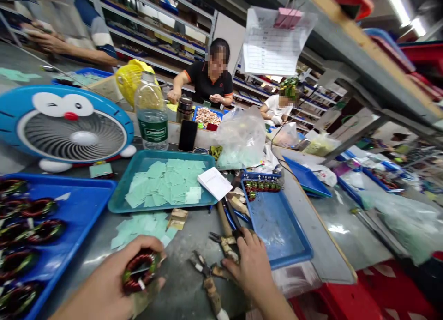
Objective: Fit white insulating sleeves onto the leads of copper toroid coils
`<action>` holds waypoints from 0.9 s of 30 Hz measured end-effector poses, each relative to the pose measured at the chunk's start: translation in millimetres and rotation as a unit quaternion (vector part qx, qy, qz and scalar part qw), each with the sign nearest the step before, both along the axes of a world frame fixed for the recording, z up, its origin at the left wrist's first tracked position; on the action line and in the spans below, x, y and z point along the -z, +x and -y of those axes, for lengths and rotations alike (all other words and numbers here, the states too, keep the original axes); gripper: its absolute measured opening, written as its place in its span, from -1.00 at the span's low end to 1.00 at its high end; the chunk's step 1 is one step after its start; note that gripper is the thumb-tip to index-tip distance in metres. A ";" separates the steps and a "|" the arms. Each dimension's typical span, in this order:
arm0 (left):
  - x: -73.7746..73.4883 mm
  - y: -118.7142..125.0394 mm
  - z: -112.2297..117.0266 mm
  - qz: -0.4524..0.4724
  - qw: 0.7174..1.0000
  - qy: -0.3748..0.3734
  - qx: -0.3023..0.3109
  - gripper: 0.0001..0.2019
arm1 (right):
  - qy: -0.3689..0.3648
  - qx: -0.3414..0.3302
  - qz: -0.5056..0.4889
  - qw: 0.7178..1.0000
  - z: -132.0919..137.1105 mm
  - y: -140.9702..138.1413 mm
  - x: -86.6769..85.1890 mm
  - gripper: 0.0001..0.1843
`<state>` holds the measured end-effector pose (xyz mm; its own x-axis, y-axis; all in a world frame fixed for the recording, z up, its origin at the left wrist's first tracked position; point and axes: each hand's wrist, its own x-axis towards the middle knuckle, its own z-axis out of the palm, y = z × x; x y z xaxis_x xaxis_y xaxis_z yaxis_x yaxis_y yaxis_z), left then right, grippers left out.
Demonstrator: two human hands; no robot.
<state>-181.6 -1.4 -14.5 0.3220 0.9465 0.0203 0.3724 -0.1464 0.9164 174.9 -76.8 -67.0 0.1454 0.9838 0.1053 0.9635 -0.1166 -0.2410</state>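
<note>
My left hand point(114, 276) is closed around a toroidal coil point(140, 271) wound with copper-coloured wire, a white strip across its hole. My right hand point(252, 262) reaches over a group of hand tools, thumb apart from the fingers. Its fingertips rest at a black tool handle point(232, 214); whether they grip it is hard to see. Beside the thumb lie pliers point(228, 247) with tape-wrapped handles. Another pair of wrapped pliers point(210, 285) lies nearer me on the grey table. More wound coils point(46, 230) sit in the blue tray point(86, 218) at left.
A teal tray point(116, 202) holds green paper slips and a white pad point(214, 184). More slips point(141, 230) lie before it. A blue tray point(277, 227) stands at right. Behind are a blue fan point(83, 137), a water bottle point(151, 112) and plastic bags point(242, 140). Co-workers sit beyond.
</note>
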 end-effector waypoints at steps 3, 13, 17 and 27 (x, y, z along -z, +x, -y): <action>-22.3 6.9 -6.3 -0.028 0.999 0.016 0.004 -0.69 | -0.025 -0.044 -0.018 0.999 -4.0 5.2 -9.6 -0.66; -19.4 -3.2 4.0 -0.032 0.998 -0.051 -0.002 -0.64 | 0.005 0.035 -0.419 0.907 64.6 34.2 1.1 -0.34; -18.5 -4.4 8.0 0.024 0.996 -0.087 -0.006 -0.58 | 0.010 0.032 -0.677 0.735 68.7 -12.9 9.4 -0.04; -23.5 -27.7 8.3 0.177 0.965 -0.194 0.021 -0.16 | -0.022 -0.195 -0.289 0.937 33.8 -80.0 -90.5 -0.49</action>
<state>-209.3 -9.8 8.9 0.3971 0.8918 -0.2167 0.0276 0.2244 0.9741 94.9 -110.6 23.5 -0.2059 0.9755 0.0774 0.6444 0.1947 -0.7395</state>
